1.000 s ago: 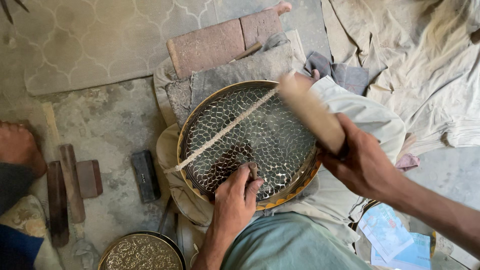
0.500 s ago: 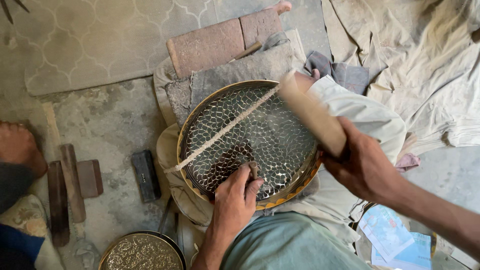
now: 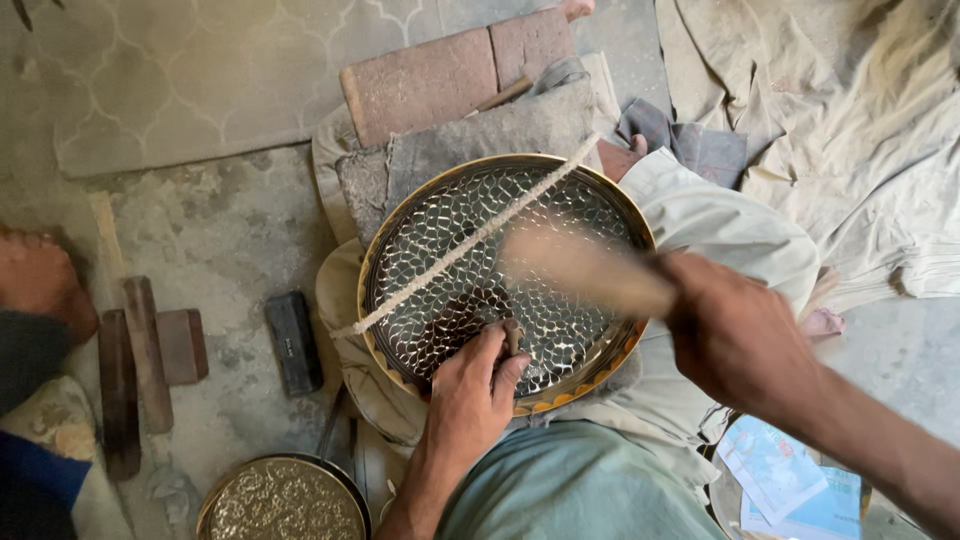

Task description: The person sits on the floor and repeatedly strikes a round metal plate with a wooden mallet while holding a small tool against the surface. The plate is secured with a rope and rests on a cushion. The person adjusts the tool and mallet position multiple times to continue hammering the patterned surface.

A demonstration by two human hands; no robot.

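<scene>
Holding a small metal punch (image 3: 512, 335) upright, the left hand (image 3: 470, 395) pinches it between thumb and fingers, tip set on the patterned face of the round brass tray (image 3: 440, 250). Tray sits tilted on the person's lap, on pale cloth over the knees, gold rim showing at the lower edge. Right hand (image 3: 735, 340) is fisted tight around a wooden mallet (image 3: 585, 270), which is motion-blurred and hangs over the tray's right half, just above and to the right of the punch. A light cord (image 3: 470, 240) runs diagonally across the tray face from lower left to upper right.

Nearest the camera, lower left: a second round embossed brass dish (image 3: 280, 500) on the floor. Lower right: blue and white papers (image 3: 790, 480). Left of the tray: a dark rectangular block (image 3: 292, 342) on the concrete, then wooden pieces (image 3: 145, 360) further left. At the far left edge, another person's bare foot (image 3: 40, 280).

Beyond the tray: a grey stone slab (image 3: 480, 135) under its top rim, a reddish brick (image 3: 440, 75) behind that. Far right: crumpled beige fabric (image 3: 830, 130). Far top left: a patterned mat (image 3: 180, 80).
</scene>
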